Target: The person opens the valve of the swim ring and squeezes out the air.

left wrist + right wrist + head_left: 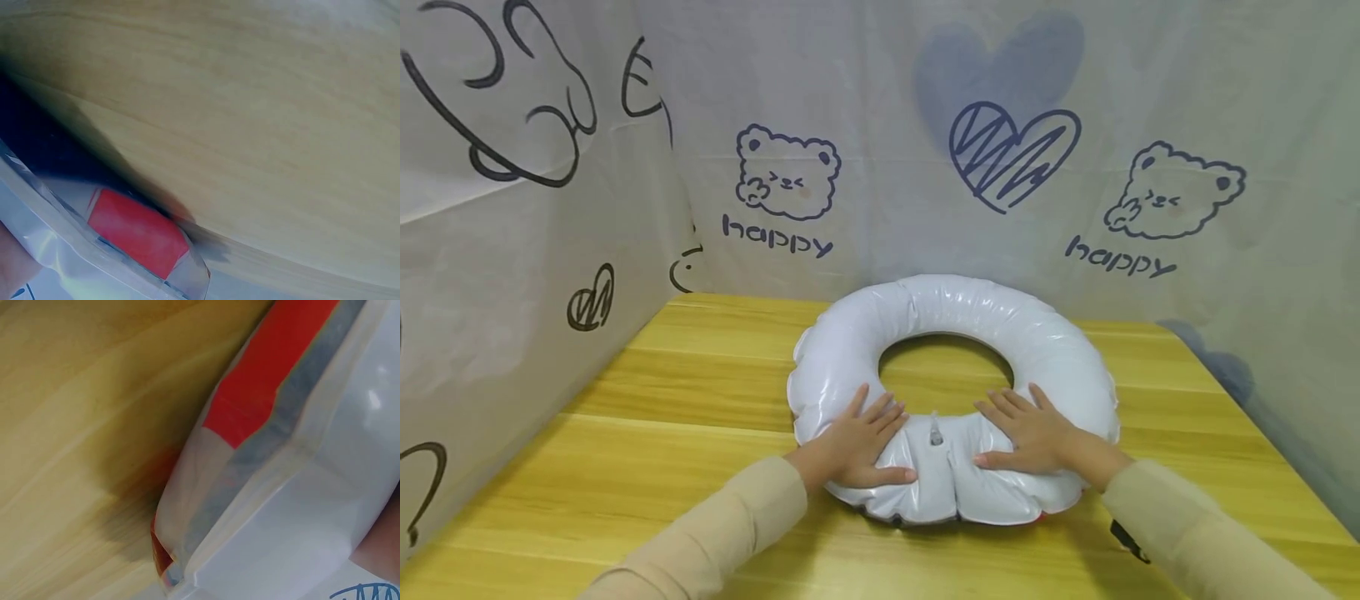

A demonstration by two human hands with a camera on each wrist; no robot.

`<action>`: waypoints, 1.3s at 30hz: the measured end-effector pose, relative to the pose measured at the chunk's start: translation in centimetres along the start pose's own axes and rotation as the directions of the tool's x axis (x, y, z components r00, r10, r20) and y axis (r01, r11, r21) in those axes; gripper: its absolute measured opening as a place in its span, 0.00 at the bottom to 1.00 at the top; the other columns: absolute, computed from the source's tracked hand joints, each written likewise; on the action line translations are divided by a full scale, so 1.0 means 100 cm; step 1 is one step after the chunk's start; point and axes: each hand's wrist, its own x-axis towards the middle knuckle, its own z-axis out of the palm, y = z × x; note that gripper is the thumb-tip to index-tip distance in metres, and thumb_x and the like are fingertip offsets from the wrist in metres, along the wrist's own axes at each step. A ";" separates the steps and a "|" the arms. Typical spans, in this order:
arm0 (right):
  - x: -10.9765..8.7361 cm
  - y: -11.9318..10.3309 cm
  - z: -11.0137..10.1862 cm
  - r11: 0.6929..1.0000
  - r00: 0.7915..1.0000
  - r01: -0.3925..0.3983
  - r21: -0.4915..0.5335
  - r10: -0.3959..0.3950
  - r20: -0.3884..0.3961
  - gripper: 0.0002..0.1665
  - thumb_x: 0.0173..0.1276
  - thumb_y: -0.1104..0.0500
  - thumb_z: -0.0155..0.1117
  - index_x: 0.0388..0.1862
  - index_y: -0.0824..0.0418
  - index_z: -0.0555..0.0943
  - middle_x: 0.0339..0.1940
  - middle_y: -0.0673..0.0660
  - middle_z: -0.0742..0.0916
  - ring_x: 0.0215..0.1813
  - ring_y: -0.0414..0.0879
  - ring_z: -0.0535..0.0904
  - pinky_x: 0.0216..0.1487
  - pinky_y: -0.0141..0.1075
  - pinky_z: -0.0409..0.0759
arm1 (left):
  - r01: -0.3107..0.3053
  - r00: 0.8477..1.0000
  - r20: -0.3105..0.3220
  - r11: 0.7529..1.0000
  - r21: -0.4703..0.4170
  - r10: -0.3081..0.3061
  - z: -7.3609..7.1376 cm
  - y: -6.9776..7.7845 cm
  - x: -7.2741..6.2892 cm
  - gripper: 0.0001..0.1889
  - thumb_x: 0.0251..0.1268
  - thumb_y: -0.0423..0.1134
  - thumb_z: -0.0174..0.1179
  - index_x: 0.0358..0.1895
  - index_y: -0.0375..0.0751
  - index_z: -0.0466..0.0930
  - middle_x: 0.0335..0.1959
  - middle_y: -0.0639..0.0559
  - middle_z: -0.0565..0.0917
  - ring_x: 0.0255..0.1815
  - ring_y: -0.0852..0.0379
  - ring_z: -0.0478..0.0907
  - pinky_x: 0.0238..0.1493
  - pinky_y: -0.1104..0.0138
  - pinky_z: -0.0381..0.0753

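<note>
A white inflatable swim ring [955, 304] lies flat on the wooden table, its clear valve [936, 430] sticking up on the near side. My left hand [867, 440] rests on the ring left of the valve, fingers straight and spread. On the other side of the valve my right hand [1028, 432] lies in the same way, palm down. Both wrist views show the ring's edge close up, with a red patch [139, 231] on its underside; in the right wrist view a red band [275, 369] runs along it. Only a bit of each hand shows there.
The yellow wood-grain table [700, 383] extends to both sides of the ring. A printed white curtain [880, 167] with bears and hearts hangs behind it, and another sheet [512, 250] hangs along the left. A small black object [1127, 540] shows beside the right sleeve.
</note>
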 end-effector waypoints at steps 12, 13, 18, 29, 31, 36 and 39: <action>0.000 0.007 0.011 0.999 0.999 0.012 0.034 -0.013 0.030 0.52 0.64 0.31 0.48 0.72 0.67 0.52 0.74 0.70 0.55 0.75 0.66 0.45 0.69 0.62 0.31 | -0.026 0.999 -0.045 0.999 -0.026 0.024 -0.003 -0.002 0.000 0.45 0.62 0.70 0.36 0.72 0.39 0.51 0.75 0.48 0.53 0.77 0.48 0.41 0.72 0.46 0.31; 0.000 0.008 0.012 0.999 0.999 0.014 0.037 -0.015 0.034 0.52 0.64 0.31 0.48 0.72 0.67 0.52 0.74 0.70 0.55 0.75 0.66 0.45 0.69 0.62 0.31 | -0.026 0.999 -0.047 0.999 -0.027 0.025 -0.004 -0.002 0.000 0.45 0.62 0.71 0.36 0.72 0.39 0.51 0.75 0.47 0.53 0.77 0.47 0.41 0.72 0.46 0.31; 0.001 0.008 0.012 0.998 0.998 0.018 0.055 -0.022 0.065 0.53 0.64 0.32 0.49 0.72 0.69 0.51 0.74 0.71 0.52 0.75 0.66 0.41 0.69 0.61 0.27 | -0.029 0.998 -0.052 0.999 -0.031 0.027 -0.007 -0.002 0.000 0.45 0.62 0.71 0.36 0.72 0.39 0.51 0.75 0.47 0.53 0.77 0.47 0.41 0.72 0.46 0.31; 0.005 0.011 0.018 0.998 0.994 0.007 0.057 -0.013 0.111 0.54 0.64 0.30 0.47 0.73 0.68 0.48 0.75 0.69 0.49 0.75 0.65 0.37 0.68 0.61 0.24 | -0.044 0.997 -0.071 0.998 -0.046 0.041 -0.011 -0.004 0.000 0.49 0.59 0.76 0.26 0.72 0.38 0.52 0.74 0.46 0.54 0.76 0.46 0.42 0.72 0.45 0.32; 0.007 0.014 0.021 0.999 0.994 0.002 0.049 -0.008 0.111 0.55 0.64 0.29 0.45 0.73 0.67 0.48 0.75 0.68 0.49 0.76 0.64 0.37 0.69 0.60 0.24 | -0.044 0.997 -0.072 0.998 -0.050 0.040 -0.011 -0.005 0.001 0.51 0.58 0.77 0.23 0.72 0.38 0.51 0.74 0.45 0.53 0.76 0.47 0.42 0.72 0.46 0.31; 0.007 0.015 0.022 0.998 0.991 -0.005 0.070 -0.005 0.136 0.56 0.62 0.27 0.45 0.73 0.66 0.48 0.75 0.68 0.49 0.76 0.64 0.36 0.68 0.60 0.22 | -0.047 0.996 -0.078 0.998 -0.051 0.043 -0.011 -0.004 0.003 0.53 0.55 0.78 0.18 0.72 0.38 0.51 0.74 0.45 0.53 0.76 0.47 0.42 0.72 0.46 0.31; 0.006 0.014 0.018 0.996 0.986 -0.005 0.085 -0.009 0.165 0.57 0.62 0.27 0.45 0.73 0.67 0.48 0.75 0.69 0.48 0.75 0.65 0.35 0.68 0.60 0.22 | -0.047 0.995 -0.088 0.997 -0.057 0.042 -0.011 -0.004 0.004 0.52 0.56 0.78 0.20 0.72 0.38 0.52 0.74 0.45 0.54 0.76 0.46 0.43 0.72 0.45 0.31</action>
